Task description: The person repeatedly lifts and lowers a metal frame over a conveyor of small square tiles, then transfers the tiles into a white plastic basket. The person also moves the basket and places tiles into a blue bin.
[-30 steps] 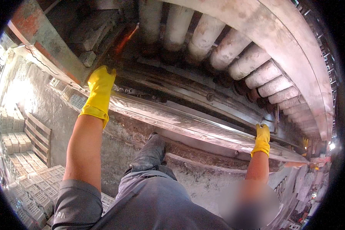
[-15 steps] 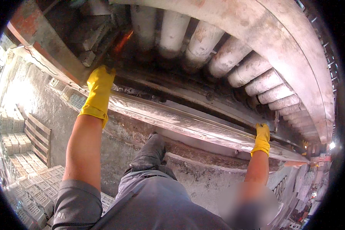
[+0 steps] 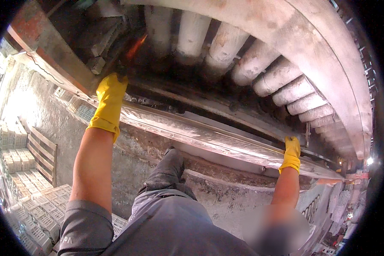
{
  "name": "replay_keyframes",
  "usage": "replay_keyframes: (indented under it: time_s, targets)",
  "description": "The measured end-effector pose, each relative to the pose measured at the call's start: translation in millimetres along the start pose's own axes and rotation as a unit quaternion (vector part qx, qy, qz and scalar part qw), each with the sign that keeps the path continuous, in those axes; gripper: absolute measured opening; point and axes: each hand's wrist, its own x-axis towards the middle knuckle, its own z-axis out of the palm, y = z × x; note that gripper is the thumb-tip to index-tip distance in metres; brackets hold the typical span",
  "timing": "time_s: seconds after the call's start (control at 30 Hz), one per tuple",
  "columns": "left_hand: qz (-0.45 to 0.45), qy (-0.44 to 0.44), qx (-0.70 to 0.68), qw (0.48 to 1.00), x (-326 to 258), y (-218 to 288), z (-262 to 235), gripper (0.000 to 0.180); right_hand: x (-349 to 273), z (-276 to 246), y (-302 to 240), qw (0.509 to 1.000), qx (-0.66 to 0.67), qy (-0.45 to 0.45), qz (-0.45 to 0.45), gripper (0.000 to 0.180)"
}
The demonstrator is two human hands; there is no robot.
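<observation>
Both my hands wear yellow rubber gloves, and my arms reach forward, wide apart. My left hand [image 3: 111,93] is closed over the near metal edge of a large machine, by its left corner; the fingertips are partly hidden in shadow. Farther right, my right hand [image 3: 291,150] is curled shut on the same long metal edge [image 3: 200,133]. Between them the edge runs slanting down to the right, with a dark gap behind it. Beyond that gap lie several thick, pale, dirty rollers [image 3: 226,47] in a row.
A broad curved metal frame [image 3: 303,38] spans the rollers. An orange-red streak [image 3: 137,46] shows in the dark interior. Stacked pale plastic crates [image 3: 38,205] and a wooden pallet [image 3: 42,155] stand on the floor at left. My leg [image 3: 164,170] is below the edge.
</observation>
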Motion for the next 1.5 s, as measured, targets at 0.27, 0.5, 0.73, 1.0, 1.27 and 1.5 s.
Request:
replay_keyframes:
  time_s: [0.27,0.5,0.73,1.0,1.27,1.5]
  targets:
    - [0.004,-0.002,-0.006,1.000,-5.6,-0.5,-4.6,0.055,-2.1,0.3,-0.9,0.998,0.026,-0.039,0.034,0.061]
    - [0.002,-0.003,-0.013,1.000,-2.7,-7.2,3.9,0.055,-0.4,6.5,5.7,0.998,0.048,-0.026,0.038,0.062]
    - [0.008,0.045,-0.005,0.999,3.3,-20.4,20.7,0.055,0.0,10.9,5.7,0.996,0.073,-0.035,0.040,0.063]
    - [0.004,-0.011,0.001,1.000,-3.7,-10.5,2.3,0.058,-6.7,-0.4,-6.1,0.991,0.096,-0.078,0.054,0.064]
    - [0.006,0.002,0.010,1.000,0.4,-19.0,15.8,0.058,-9.5,2.8,-5.6,0.994,0.087,-0.051,0.046,0.063]
    - [0.007,-0.005,0.001,1.000,2.7,-18.3,17.9,0.059,-21.2,-11.1,-14.8,0.990,0.096,-0.063,0.077,0.062]
